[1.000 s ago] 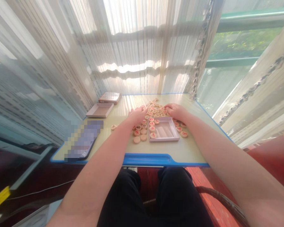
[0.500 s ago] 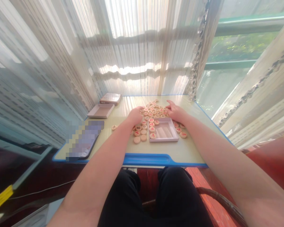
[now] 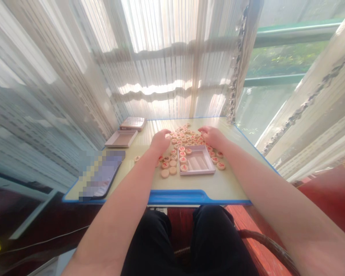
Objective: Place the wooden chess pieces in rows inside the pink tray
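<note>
Round wooden Chinese chess pieces (image 3: 184, 137) with red and dark characters lie in a loose pile towards the far side of the small table. My left hand (image 3: 161, 140) is at the pile's left edge, open, thumb and forefinger a little apart beside the pieces. On the right edge my right hand (image 3: 213, 137) is open too, fingertips touching or close to the pieces. Between my forearms a shallow white box (image 3: 199, 172) stands in front of the pile. It holds a column of red-marked pieces (image 3: 183, 160) along its left side. More pieces (image 3: 165, 173) lie left of the box, some face down.
Another shallow tray (image 3: 121, 140) and a closed flat box (image 3: 133, 123) stand at the back left. A phone or tablet (image 3: 110, 172), partly blurred out, lies at the left edge. A blue ledge (image 3: 176, 197) runs along the table's front; curtains (image 3: 166, 69) hang behind.
My right hand's fingers have drawn in from a more stretched pose towards the pile. My left hand stays by its left edge. The view has shifted slightly.
</note>
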Demonstrator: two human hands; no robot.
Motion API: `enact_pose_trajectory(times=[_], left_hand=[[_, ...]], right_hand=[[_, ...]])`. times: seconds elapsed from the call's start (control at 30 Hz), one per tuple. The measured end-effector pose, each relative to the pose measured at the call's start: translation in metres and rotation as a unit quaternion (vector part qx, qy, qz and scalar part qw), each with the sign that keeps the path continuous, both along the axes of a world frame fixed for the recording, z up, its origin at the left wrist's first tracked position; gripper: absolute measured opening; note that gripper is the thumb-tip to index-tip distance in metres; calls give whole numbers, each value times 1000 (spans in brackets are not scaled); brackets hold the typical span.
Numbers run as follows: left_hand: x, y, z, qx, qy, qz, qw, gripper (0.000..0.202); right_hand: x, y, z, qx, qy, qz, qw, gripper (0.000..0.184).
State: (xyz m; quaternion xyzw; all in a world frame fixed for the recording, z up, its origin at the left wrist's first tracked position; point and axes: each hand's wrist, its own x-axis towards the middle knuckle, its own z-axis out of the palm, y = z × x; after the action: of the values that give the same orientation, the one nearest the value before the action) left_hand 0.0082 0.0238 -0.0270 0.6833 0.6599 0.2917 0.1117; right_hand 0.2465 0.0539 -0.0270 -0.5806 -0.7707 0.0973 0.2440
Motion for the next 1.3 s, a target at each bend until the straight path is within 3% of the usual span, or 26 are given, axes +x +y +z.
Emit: enact_pose_trajectory(times=[0.1, 0.33, 0.67, 0.9, 1.17, 1.3], left_hand=[[3, -4, 1, -15, 63, -43, 997, 35], [9, -9, 4, -11, 56, -68, 996, 38], [8, -7, 3, -4, 108, -89, 990, 31], [10, -9, 5, 2, 124, -94, 988, 32], [8, -8, 3, 8, 126, -100, 987, 33], [7, -6, 2, 13, 120, -100, 988, 31]], right_hand=[[2, 0, 4, -11, -42, -24, 999, 35], [14, 1, 6, -37, -87, -57, 994, 40], [3, -22, 29, -50, -143, -41, 988, 26], [-6, -26, 25, -101, -152, -55, 982, 30], [1, -19, 23, -62, -141, -74, 985, 32], [3, -19, 24, -88, -117, -72, 986, 37]])
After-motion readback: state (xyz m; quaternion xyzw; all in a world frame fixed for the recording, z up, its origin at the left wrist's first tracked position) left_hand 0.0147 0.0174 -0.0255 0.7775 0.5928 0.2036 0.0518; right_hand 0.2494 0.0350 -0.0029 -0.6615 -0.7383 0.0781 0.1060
